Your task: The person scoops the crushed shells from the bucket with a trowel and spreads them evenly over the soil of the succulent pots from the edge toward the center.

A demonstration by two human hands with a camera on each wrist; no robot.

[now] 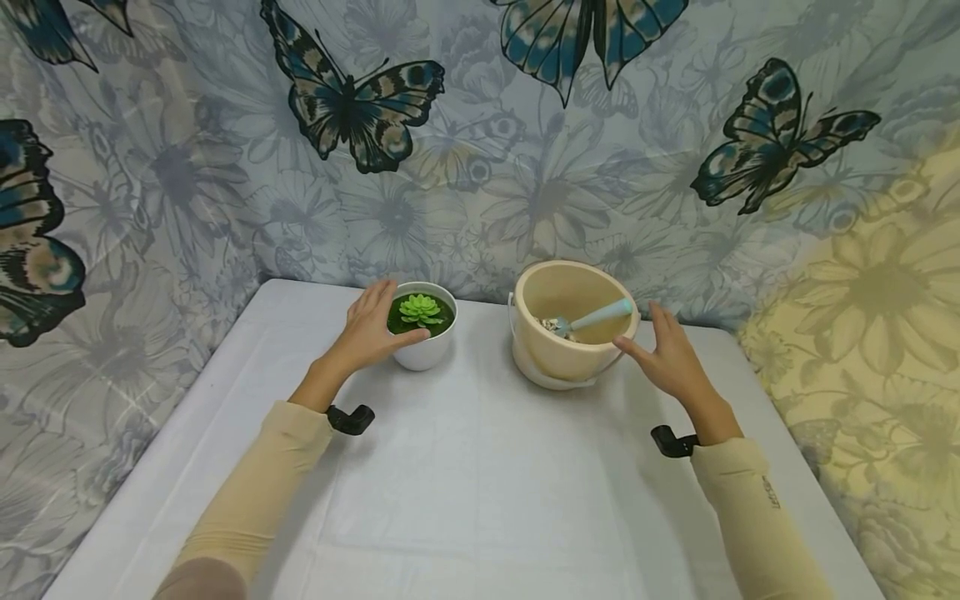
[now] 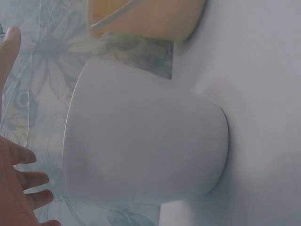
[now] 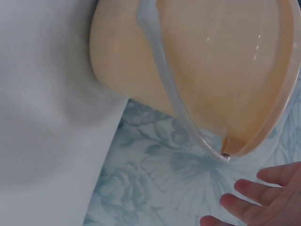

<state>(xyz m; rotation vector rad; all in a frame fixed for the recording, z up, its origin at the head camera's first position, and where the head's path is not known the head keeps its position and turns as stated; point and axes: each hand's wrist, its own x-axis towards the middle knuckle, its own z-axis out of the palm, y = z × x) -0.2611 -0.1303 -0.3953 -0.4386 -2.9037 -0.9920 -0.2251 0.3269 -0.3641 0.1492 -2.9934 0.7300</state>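
A white pot (image 1: 422,353) with a green succulent (image 1: 420,310) stands near the table's back edge. My left hand (image 1: 372,330) is at its left side, thumb stretched across the near rim. In the left wrist view the fingers (image 2: 35,180) are spread beyond the pot's rim, with a gap between. To the right stands a cream bucket (image 1: 551,362), its white handle (image 3: 165,70) hanging down the front. Inside it, a light blue tool handle (image 1: 602,314) leans over small pale bits. My right hand (image 1: 670,357) is spread at the bucket's right side, fingers extended close to the rim.
A white cloth covers the table (image 1: 480,483). Behind it and at both sides hangs a patterned fabric (image 1: 465,208) printed with flowers and large butterflies. Each wrist carries a black camera mount (image 1: 351,419), jutting inward over the table.
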